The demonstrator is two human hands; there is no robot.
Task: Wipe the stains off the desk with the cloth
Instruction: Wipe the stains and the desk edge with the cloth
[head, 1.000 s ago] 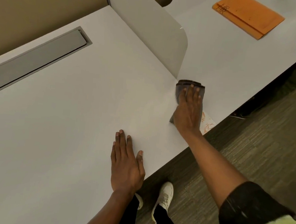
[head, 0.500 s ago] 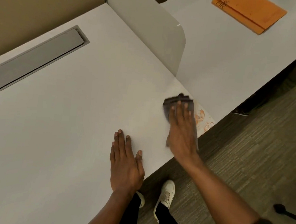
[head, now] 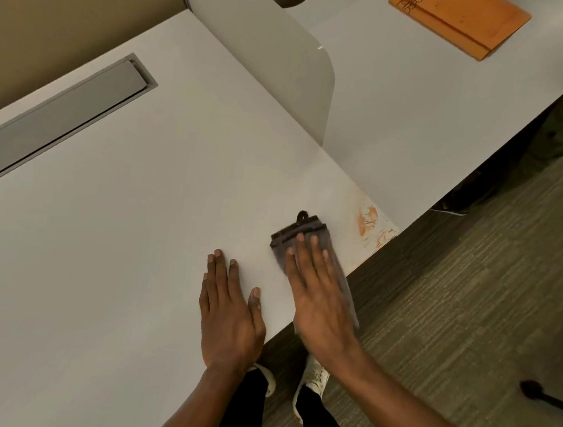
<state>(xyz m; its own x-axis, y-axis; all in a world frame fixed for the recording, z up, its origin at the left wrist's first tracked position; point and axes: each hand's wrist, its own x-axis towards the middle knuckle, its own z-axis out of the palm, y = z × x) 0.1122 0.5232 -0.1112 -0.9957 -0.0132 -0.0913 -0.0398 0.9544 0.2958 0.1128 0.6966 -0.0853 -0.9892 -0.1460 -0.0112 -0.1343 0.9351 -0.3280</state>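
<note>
Orange stains (head: 369, 229) lie smeared on the pale desk (head: 133, 233) close to its near edge, where the top ends beside the divider panel (head: 286, 76). The grey cloth (head: 300, 235), folded into a long strip, lies flat near that same edge, just beside the stains and not covering them. Its long axis runs from the near edge away toward the divider, the far short end carrying a small hanging loop that points away from the person; the near end reaches the desk's edge and may overhang it.

The right hand (head: 319, 303) presses down on the cloth, palm flat, fingers straight and together, pinning rather than gripping it. The left hand (head: 229, 315) rests flat and spread on the bare desk beside it, holding nothing.

Judging from this, 2 things could go wrong. Because the cloth is only pinned under an open palm so close to the edge, a sideways stroke could slide it off the desk or let it bunch under the fingers. And the cloth sits to the side of the stains, so a stroke kept along its present line would miss them, while a dry pass over them might only spread the orange further.

An orange folder (head: 458, 22) lies well apart on the neighbouring desk.
</note>
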